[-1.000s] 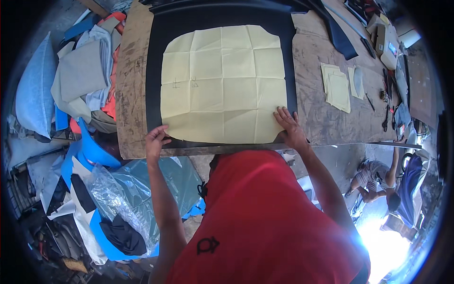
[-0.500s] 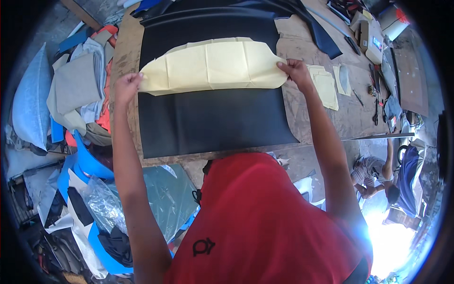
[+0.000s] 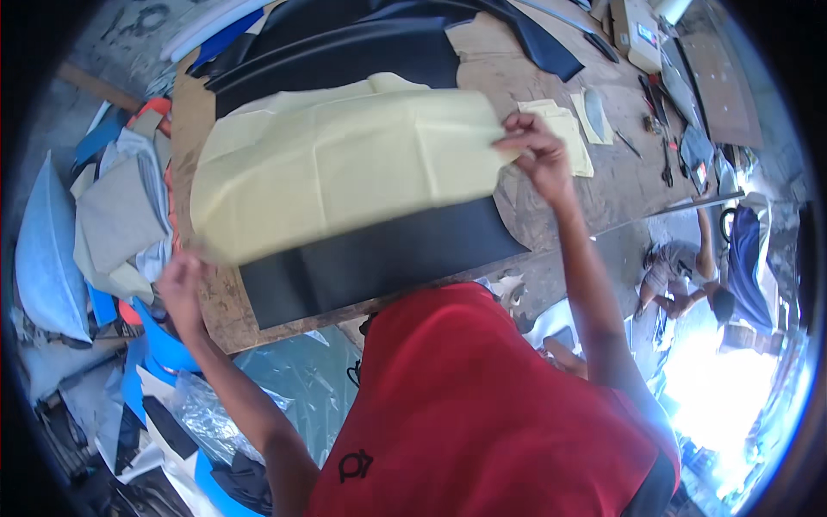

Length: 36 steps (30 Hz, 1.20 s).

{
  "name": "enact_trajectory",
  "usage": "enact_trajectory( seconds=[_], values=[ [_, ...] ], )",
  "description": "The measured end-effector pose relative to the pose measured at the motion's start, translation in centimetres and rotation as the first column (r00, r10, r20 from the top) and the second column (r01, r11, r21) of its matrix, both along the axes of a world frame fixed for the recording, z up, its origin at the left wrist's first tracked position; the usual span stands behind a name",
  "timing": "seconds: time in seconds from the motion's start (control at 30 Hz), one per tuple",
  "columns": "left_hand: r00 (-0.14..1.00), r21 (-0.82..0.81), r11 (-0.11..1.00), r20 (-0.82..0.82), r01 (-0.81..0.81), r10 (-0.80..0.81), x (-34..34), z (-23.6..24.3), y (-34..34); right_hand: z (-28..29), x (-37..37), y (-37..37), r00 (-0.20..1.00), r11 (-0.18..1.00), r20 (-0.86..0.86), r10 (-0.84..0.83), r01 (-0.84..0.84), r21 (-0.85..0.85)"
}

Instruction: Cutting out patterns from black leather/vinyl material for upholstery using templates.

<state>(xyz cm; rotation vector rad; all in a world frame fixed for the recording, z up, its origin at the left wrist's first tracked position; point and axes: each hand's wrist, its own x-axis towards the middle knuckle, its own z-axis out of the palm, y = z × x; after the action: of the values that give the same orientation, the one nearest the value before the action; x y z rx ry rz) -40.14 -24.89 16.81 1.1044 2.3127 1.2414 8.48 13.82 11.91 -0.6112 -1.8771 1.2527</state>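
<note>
Left hand: I have it closed on the lower left corner of the pale yellow paper pattern, out past the left edge of the table.
Right hand: I pinch the pattern's right edge between thumb and fingers, above the bare wood.
Hands: well apart, 1 at each end of the sheet.
Paper pattern: creased into squares, lifted clear of the table, tilted with its left end lower, sagging a little between my 2 grips.
Black sheet: lies flat on the table under the pattern; its near part shows below the paper, its far part above it.
Table: rough brown wood, its near edge just in front of my red shirt.
Small paper pieces: 2 pale cut shapes lying on the wood just beyond my right hand.
Tools: a few dark hand tools on the far right of the table; too small to tell which.
Fabric pile: grey, blue and orange scraps heaped beside the table on my left.
Plastic wrap: clear sheeting on the floor below the table edge.
Other person: crouched on the floor to my right, in strong sunlight.
</note>
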Motion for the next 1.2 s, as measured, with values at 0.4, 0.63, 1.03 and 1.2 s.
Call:
enact_trajectory(
  seconds=[0.4, 0.63, 1.03, 1.2],
  values=[
    [0.906, -0.149, 0.970, 0.354, -0.192, 0.234, 8.1, -18.7, -4.7, -15.0, 3.2, -9.2, 0.886, 0.981, 0.423, -0.188, 0.190, 0.037],
    [0.990, -0.092, 0.990, 0.084, -0.109, 0.116, 9.3, -22.4, -5.8, -16.4, 4.7, -9.7, 0.832, 0.980, 0.523, -0.188, 0.194, 0.043],
    [0.966, -0.213, 0.944, -0.011, -0.253, 0.257, 11.0, -20.9, -4.4, -17.0, 4.8, -9.8, 0.823, 0.980, 0.537, -0.184, 0.193, 0.040],
    [0.968, -0.148, 0.956, -0.043, -0.251, 0.248, 11.4, -21.1, -4.7, -16.8, 4.6, -9.7, 0.839, 0.985, 0.516, -0.175, 0.154, 0.084]
  ],
)
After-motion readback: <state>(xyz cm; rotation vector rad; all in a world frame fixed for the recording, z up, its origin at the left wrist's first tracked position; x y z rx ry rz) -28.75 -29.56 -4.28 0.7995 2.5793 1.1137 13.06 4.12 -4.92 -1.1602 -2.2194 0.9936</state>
